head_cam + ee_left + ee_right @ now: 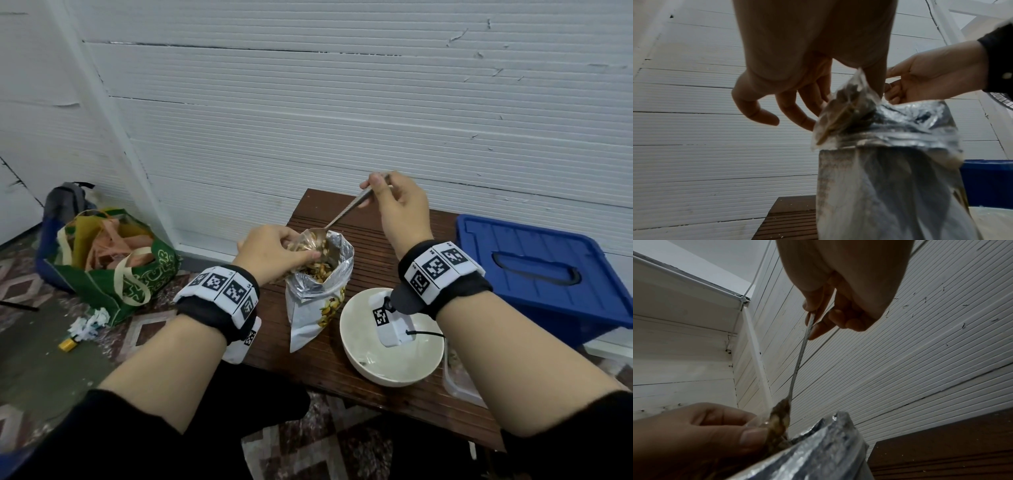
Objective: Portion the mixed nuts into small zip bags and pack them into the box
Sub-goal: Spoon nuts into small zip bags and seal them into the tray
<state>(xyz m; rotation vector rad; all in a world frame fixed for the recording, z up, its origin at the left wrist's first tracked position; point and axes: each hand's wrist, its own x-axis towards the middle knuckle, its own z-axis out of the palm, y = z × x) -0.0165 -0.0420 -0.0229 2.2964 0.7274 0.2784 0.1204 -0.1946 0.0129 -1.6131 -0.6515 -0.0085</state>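
From the head view, your left hand (270, 251) pinches a small clear plastic zip bag (303, 248) at its mouth, just above the open silver foil pouch of mixed nuts (320, 291) that stands on the dark brown slatted table (373, 240). Your right hand (399, 202) pinches the handle of a thin metal spoon (337, 219), and its bowl is at the mouth of the small bag. A white round bowl (390, 368) is near the pouch, and a blue plastic box with a lid (534, 263) is at the right.

From the left wrist view, only thumb and first finger hold the small bag; the other fingers (756, 112) hang loosely curled. The film looks thin, soft and slippery, so I think you should hold it at the stiffer zip edge.

The right wrist view shows what the others hide: nuts heaped on the spoon (781, 412), touching the film. They are light and will spill easily.
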